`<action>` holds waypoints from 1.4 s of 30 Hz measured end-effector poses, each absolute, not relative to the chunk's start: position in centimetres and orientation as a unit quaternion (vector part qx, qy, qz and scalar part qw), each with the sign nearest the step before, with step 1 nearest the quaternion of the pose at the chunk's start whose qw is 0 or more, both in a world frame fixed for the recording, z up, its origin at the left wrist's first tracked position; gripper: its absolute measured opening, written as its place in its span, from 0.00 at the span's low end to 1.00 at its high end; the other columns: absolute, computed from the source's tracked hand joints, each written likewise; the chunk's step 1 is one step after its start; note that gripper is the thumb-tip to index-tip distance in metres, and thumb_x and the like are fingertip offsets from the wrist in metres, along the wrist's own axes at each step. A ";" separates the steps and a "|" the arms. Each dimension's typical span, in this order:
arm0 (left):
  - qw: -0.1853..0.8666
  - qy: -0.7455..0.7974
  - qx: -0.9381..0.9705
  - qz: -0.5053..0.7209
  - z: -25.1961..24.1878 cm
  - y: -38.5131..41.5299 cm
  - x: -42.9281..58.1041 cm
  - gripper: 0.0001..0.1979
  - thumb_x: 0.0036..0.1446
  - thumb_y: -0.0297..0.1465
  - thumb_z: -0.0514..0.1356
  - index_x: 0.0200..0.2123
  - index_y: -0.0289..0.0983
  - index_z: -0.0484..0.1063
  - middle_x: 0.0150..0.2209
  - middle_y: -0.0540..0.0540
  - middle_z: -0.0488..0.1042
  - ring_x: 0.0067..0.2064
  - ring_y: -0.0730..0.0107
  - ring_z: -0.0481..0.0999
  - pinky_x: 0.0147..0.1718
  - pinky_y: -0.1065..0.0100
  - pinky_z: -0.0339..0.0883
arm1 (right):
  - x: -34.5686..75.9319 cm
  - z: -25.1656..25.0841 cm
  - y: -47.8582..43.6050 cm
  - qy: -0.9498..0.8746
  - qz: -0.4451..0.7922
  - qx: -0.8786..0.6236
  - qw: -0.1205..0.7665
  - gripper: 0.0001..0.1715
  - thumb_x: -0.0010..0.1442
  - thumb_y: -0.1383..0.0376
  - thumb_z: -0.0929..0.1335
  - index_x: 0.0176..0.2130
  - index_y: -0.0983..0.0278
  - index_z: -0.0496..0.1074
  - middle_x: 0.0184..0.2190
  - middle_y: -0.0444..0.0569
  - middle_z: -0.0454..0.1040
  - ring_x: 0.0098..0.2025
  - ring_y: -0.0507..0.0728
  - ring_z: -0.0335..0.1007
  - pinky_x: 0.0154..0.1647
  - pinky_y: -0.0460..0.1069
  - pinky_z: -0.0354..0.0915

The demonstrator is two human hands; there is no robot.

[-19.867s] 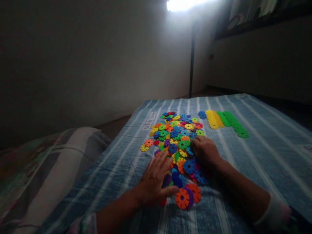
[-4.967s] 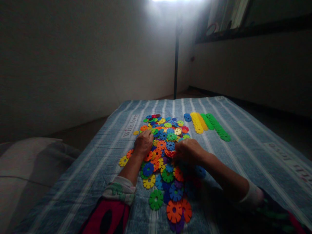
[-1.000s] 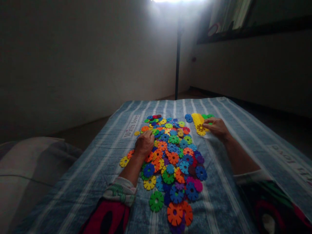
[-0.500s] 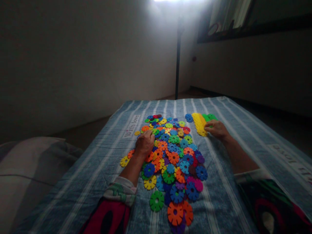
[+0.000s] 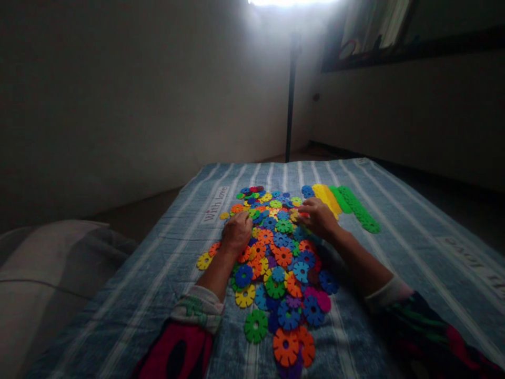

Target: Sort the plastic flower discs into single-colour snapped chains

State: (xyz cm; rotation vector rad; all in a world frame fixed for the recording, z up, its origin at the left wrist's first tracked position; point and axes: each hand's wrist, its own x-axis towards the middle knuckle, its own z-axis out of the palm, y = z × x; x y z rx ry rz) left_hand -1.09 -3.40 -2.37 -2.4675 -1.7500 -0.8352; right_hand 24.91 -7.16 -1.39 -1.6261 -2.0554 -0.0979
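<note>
A heap of flat, notched plastic discs (image 5: 282, 256) in many colours lies on a blue striped bedsheet (image 5: 169, 273). My left hand (image 5: 236, 234) rests on the heap's left edge with its fingers curled under; what they hold is hidden. My right hand (image 5: 320, 217) is at the heap's upper right, fingers drawn together over discs near a red one (image 5: 303, 214). Just beyond that hand lie sorted rows: a few blue discs (image 5: 307, 191), a yellow row (image 5: 325, 195) and a longer green row (image 5: 358, 209).
A grey pillow (image 5: 43, 273) lies at the left of the bed. A dark lamp pole (image 5: 291, 100) stands beyond the bed's far end under a bright light. Dark walls surround the bed, and bare sheet (image 5: 426, 237) stretches to the right of the rows.
My right hand has left the yellow row and moved left, back to the heap's upper right. My left hand has stayed on the heap's left edge.
</note>
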 end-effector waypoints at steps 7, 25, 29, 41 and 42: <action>0.007 -0.553 -0.787 -0.272 -2.6 -3.3 -1.1 0.10 0.58 0.28 0.50 0.35 0.36 0.72 0.38 0.41 0.76 0.42 0.62 0.74 0.44 0.65 0.66 | 23.8 -2.1 -6.7 -0.786 -0.052 -0.582 0.203 0.11 0.59 0.60 0.68 0.32 0.62 0.78 0.39 0.54 0.73 0.44 0.59 0.64 0.44 0.51 0.59; 0.007 -0.561 -0.787 -0.256 -2.2 -3.4 -1.0 0.11 0.58 0.28 0.50 0.35 0.35 0.72 0.38 0.41 0.77 0.43 0.62 0.75 0.46 0.65 0.67 | 30.5 -0.7 -6.3 -0.696 -0.040 -0.602 0.390 0.08 0.53 0.66 0.68 0.26 0.62 0.77 0.36 0.51 0.76 0.41 0.58 0.70 0.47 0.51 0.63; 0.012 -0.558 -0.788 -0.260 -2.2 -3.3 -1.0 0.11 0.58 0.28 0.49 0.35 0.36 0.72 0.39 0.41 0.77 0.43 0.62 0.75 0.46 0.65 0.67 | 35.2 -0.9 -6.8 -0.658 -0.059 -0.669 0.341 0.08 0.52 0.65 0.68 0.27 0.64 0.78 0.34 0.52 0.77 0.40 0.59 0.71 0.46 0.52 0.63; 0.012 -0.553 -0.791 -0.263 -2.2 -3.4 -1.1 0.13 0.58 0.29 0.49 0.35 0.36 0.73 0.38 0.41 0.77 0.42 0.62 0.75 0.45 0.64 0.68 | 37.1 -3.6 -6.5 -0.673 -0.049 -0.697 0.241 0.12 0.54 0.66 0.65 0.26 0.62 0.78 0.30 0.50 0.77 0.38 0.55 0.69 0.42 0.48 0.62; 0.013 -0.553 -0.791 -0.262 -2.2 -3.4 -1.1 0.12 0.58 0.29 0.49 0.35 0.36 0.73 0.38 0.41 0.77 0.42 0.62 0.75 0.45 0.65 0.67 | 37.1 -3.7 -6.6 -0.671 -0.055 -0.695 0.254 0.12 0.53 0.66 0.66 0.25 0.61 0.78 0.29 0.49 0.76 0.37 0.55 0.69 0.41 0.47 0.62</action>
